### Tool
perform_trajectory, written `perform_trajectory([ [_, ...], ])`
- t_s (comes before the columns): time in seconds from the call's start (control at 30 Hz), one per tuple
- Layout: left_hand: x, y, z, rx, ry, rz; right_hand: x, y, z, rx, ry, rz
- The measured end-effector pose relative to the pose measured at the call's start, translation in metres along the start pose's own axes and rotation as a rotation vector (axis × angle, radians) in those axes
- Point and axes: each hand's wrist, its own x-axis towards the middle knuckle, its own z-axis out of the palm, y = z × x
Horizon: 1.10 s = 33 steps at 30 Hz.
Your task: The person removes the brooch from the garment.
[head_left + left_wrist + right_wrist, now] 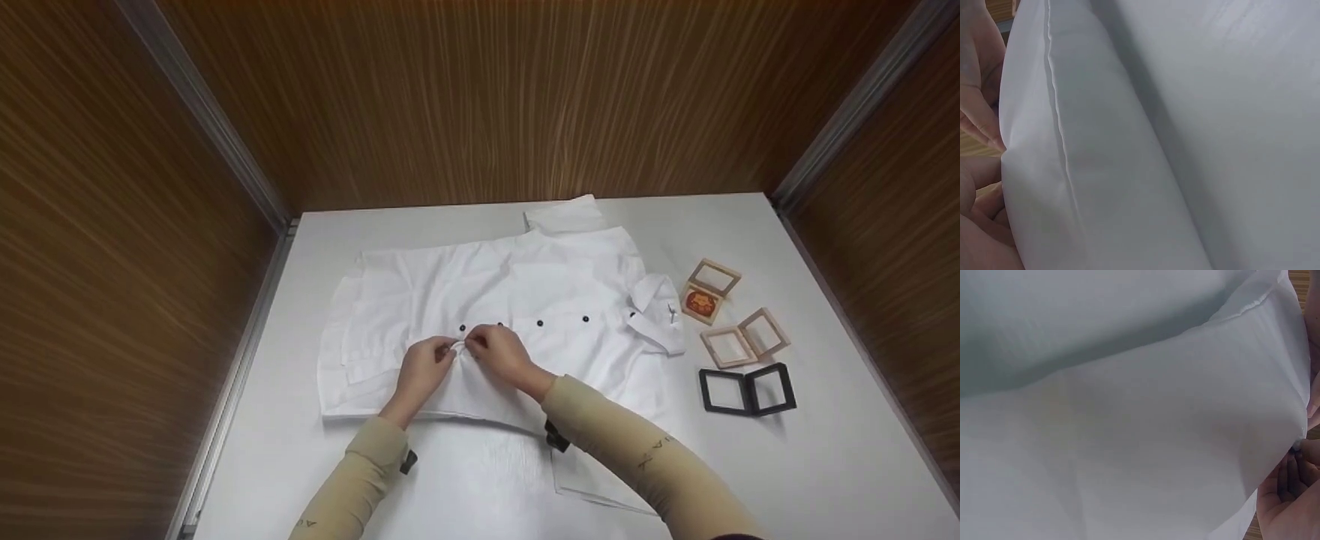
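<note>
A white shirt point(465, 270) with dark buttons point(540, 323) down its front lies spread sideways on the table, collar point(654, 311) to the right. My left hand point(424, 367) pinches the front edge of the shirt between thumb and fingers. Close beside it, my right hand point(501, 352) pinches the same raised fold, near a button. In the left wrist view, cloth point(1106, 146) fills most of the picture and partly covers the fingers. The right wrist view shows a dark spot at the right hand's fingertips point(1309, 450); whether it is a button I cannot tell.
To the right of the shirt stand a small wooden frame with an orange picture point(702, 302), another opened wooden frame point(731, 347) and an opened black frame point(748, 391). Wood-grain panels point(480, 105) enclose the white table point(840, 450) at the back and both sides.
</note>
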Motion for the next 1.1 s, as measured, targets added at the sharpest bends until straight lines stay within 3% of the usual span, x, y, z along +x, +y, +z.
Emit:
perform_trajectory([
  [0.77, -0.0009, -0.0022, 0.0015, 0.012, -0.005, -0.010, -0.0009, -0.0030, 0.0036, 0.024, -0.050, 0.059],
  [1.1, 0.0019, -0.0008, 0.0015, 0.003, -0.010, -0.014, -0.0002, 0.0027, 0.0046, 0.074, -0.035, 0.049],
])
